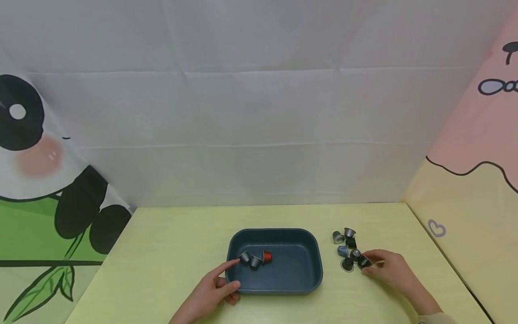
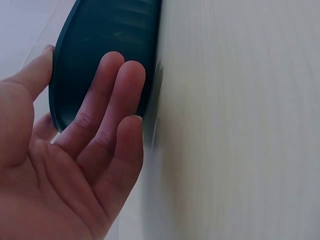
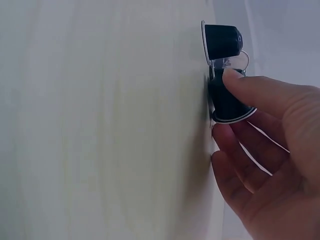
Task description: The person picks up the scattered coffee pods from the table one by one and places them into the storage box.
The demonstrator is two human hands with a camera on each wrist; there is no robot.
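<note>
Both hands are resting low on the yellow bench [image 1: 170, 243], closest to the viewer. Right hand [image 1: 390, 267] is pinching a dark capsule [image 3: 227, 102] between thumb and fingers, grip clamped on it; the capsule is lying tilted at the near edge of a small cluster of capsules [image 1: 347, 249], just right of the tray. Judgement: the pinch is taken on the capsule's side wall because its rim flares and the body is short, so a side hold is the easiest purchase.

Left hand [image 1: 212, 288] is lying against the near-left corner of the dark teal tray [image 1: 311, 279], fingers [image 2: 117, 95] straight and relaxed on the outer wall, forefinger pointing over the rim; grip apart, holding nothing. Judgement: it is probably steadying the tray so it is not sliding on the smooth bench.

Tray contents: three capsules grouped at the left end — two grey capsules [image 1: 249, 259] and one red capsule [image 1: 267, 256], lying on their sides and touching or nearly so. Remaining tray floor is bare.

Loose cluster on the bench: roughly half a dozen grey and black capsules, some upright, some tipped; exact count unclear.
</note>
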